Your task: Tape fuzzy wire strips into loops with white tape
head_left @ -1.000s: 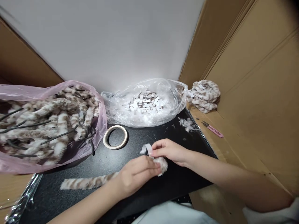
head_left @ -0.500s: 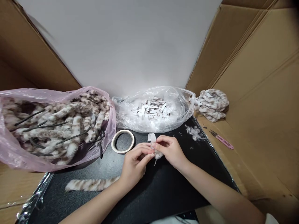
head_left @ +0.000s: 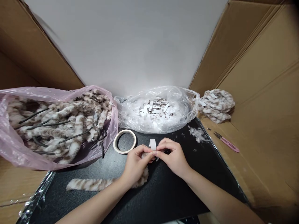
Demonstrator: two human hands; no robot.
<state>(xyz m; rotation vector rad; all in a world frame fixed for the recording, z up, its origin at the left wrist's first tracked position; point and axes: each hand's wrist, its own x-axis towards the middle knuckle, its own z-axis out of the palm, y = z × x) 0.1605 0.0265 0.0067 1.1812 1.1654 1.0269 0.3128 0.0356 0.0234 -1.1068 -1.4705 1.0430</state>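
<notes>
A brown-and-white plush fur strip (head_left: 90, 184) lies across the black table and runs under my left wrist. Its far end rises into my left hand (head_left: 137, 161), which is closed on it in a pinch. My right hand (head_left: 174, 158) is closed too, thumb and forefinger pinching the base of a short curled white tape strip (head_left: 152, 144) that stands above the fingertips. Both thumbs meet there, hiding the join between fur and tape. A thin pale end pokes out below the right fingers; I cannot tell what it is.
Left stands a pink bag (head_left: 114, 124) of fur strips with dark cords. A tape roll (head_left: 115, 143) lies beside it. Behind my hands, a clear bag (head_left: 187, 109) holds white tabs with thin wires. At right are fluff (head_left: 197, 134), pink thread snips (head_left: 226, 142) and a fur bundle (head_left: 218, 105).
My fingers have shifted on the piece, and the thumbs now meet below the white tape strip. The fur near my left wrist shows more. The whole view has moved slightly.
</notes>
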